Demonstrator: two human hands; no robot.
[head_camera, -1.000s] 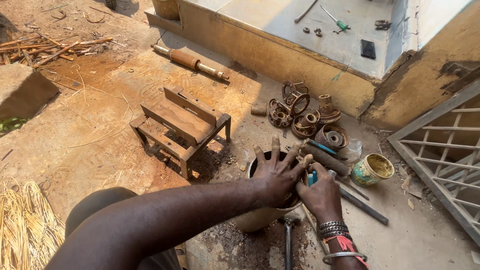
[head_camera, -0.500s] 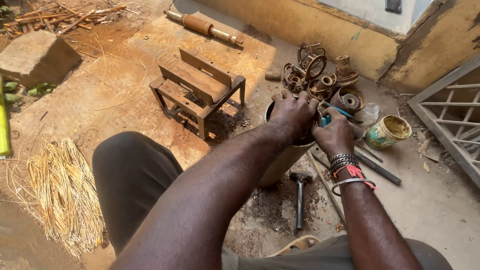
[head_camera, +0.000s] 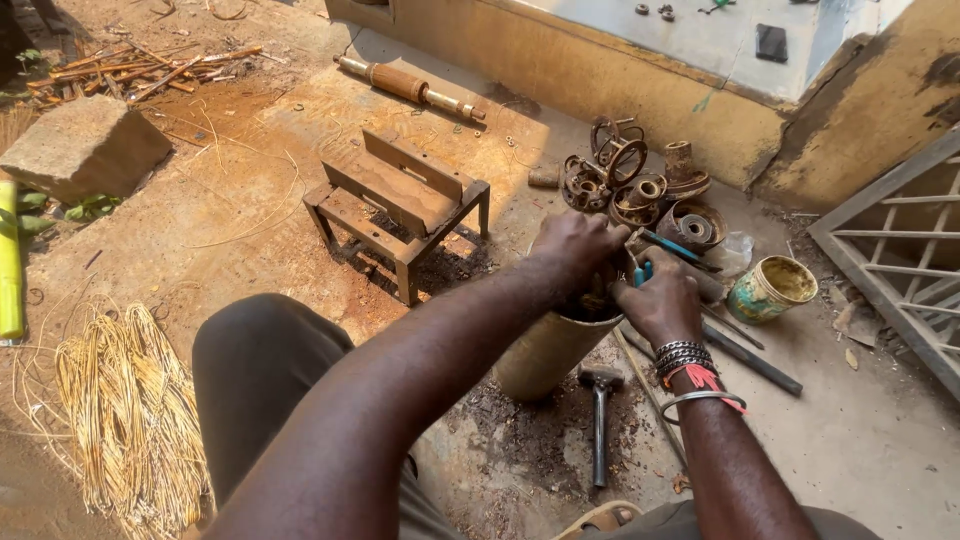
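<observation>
A tan metal cylinder (head_camera: 540, 352) stands upright on the dirty concrete in front of me. My left hand (head_camera: 575, 248) is curled over its open top, fingers reaching inside. My right hand (head_camera: 660, 300) is closed around a tool with blue handles (head_camera: 643, 270) at the cylinder's rim; what the tool's jaws touch is hidden by the hands. Bracelets and a red band sit on my right wrist (head_camera: 690, 372).
A hammer (head_camera: 600, 415) lies beside the cylinder's base. Rusty round motor parts (head_camera: 640, 190) are piled behind, with a dirty green tin (head_camera: 770, 288) and a dark rod (head_camera: 750, 358) to the right. A small rusty stand (head_camera: 400, 200), a stone block (head_camera: 85, 145) and a wire bundle (head_camera: 130, 410) lie left.
My left hand has closed from spread fingers into a curl over the cylinder's top. The view tilted down and shifted, bringing the hammer and my knee into sight.
</observation>
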